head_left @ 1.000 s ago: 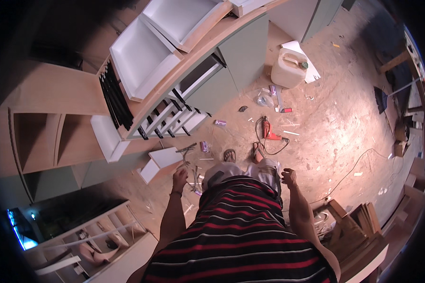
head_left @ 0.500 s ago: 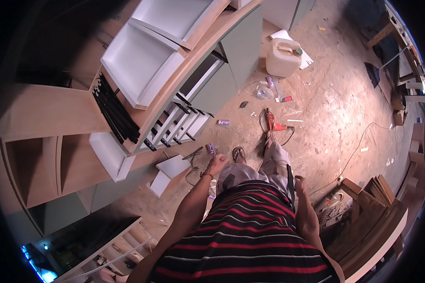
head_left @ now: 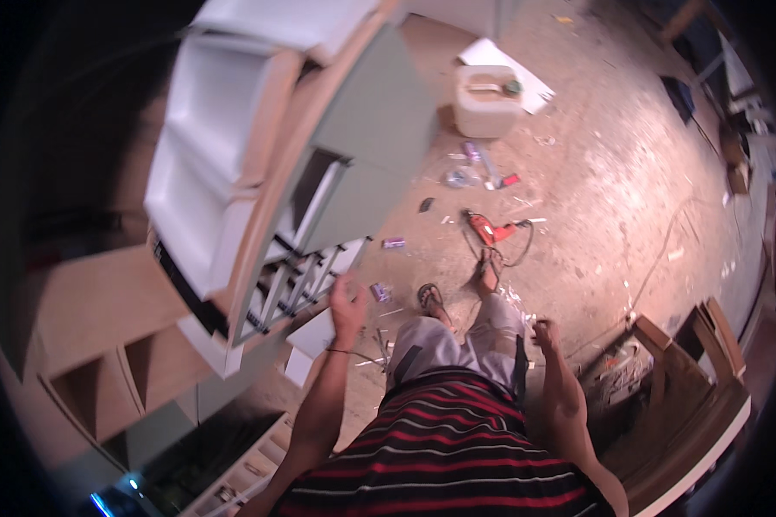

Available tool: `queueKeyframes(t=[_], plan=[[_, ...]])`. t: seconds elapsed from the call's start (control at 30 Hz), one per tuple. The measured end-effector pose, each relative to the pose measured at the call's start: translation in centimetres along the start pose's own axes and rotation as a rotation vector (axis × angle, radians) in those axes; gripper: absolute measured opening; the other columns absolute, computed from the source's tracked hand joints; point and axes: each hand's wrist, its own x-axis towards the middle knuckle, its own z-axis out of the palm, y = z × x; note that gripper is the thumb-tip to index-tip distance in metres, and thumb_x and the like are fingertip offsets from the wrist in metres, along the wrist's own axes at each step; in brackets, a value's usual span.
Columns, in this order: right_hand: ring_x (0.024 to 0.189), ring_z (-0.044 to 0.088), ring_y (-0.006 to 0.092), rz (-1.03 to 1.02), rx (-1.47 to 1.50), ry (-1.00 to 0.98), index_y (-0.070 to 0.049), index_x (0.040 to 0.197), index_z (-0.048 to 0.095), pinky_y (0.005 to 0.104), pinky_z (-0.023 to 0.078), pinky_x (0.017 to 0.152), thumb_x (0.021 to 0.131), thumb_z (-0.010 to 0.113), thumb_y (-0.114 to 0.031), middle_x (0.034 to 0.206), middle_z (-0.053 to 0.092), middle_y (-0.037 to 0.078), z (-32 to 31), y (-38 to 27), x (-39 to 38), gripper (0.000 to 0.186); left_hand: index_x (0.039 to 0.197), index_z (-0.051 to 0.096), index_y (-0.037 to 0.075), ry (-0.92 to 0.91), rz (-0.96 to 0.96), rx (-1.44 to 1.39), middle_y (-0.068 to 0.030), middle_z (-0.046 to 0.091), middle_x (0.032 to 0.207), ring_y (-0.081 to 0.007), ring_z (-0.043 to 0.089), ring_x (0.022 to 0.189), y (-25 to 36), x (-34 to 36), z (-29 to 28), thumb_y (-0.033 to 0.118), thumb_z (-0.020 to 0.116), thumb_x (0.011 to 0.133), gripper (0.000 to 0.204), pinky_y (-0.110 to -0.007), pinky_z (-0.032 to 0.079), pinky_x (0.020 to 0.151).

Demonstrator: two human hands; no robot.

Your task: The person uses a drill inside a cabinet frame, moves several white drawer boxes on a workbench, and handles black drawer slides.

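My left hand (head_left: 347,303) reaches forward on the left, fingers apart, with nothing visible in it. It is nearest to a grey-green cabinet (head_left: 375,129) with white drawer sides and black drawer runners (head_left: 295,283), which lie beyond the fingers. Whether it touches them I cannot tell. At my right side, my right hand (head_left: 546,334) hangs by the thigh with its fingers curled in. The inside of that hand is hidden. On the floor ahead, by my sandalled foot, lies a red corded power drill (head_left: 490,229).
White drawer boxes (head_left: 211,155) rest on the cabinet. Small purple boxes (head_left: 393,243) and a clear plastic bag (head_left: 461,177) litter the floor. Farther off stands a white jerrycan (head_left: 487,112). Wooden boards (head_left: 722,345) lean at right; an open wooden shelf unit (head_left: 116,297) stands at left.
My left hand has moved forward and left, up toward the cabinet's drawers. The view has shifted, and the cabinet appears nearer. My right hand stays beside the thigh.
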Motion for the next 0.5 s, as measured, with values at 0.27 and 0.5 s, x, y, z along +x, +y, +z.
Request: queueKeyframes(t=[0.27, 0.5], plan=[[0.062, 0.071, 0.0215, -0.283, -0.236, 0.146, 0.000, 0.121, 0.069, 0.0339, 0.057, 0.052, 0.085, 0.070, -0.021, 0.083, 0.074, 0.015, -2.9, -15.1, 21.7, 0.042, 0.149, 0.047, 0.000, 0.088, 0.794, 0.622, -0.0205, 0.047, 0.154, -0.0389, 0.041, 0.146, 15.8, 32.9, 2.1, 0.009, 0.068, 0.091, 0.063, -0.046, 0.029, 0.122], [0.095, 0.071, 0.0323, -0.257, -0.344, 0.107, -0.002, 0.124, 0.068, 0.0461, 0.058, 0.081, 0.089, 0.067, -0.036, 0.110, 0.073, 0.022, -0.5, -17.8, 24.7, 0.048, 0.147, 0.047, -0.001, -0.144, 0.644, 1.024, -0.0195, 0.050, 0.149, -0.0331, 0.047, 0.136, 16.1, 36.5, -1.7, 0.021, 0.062, 0.098, 0.055, -0.045, 0.036, 0.115]])
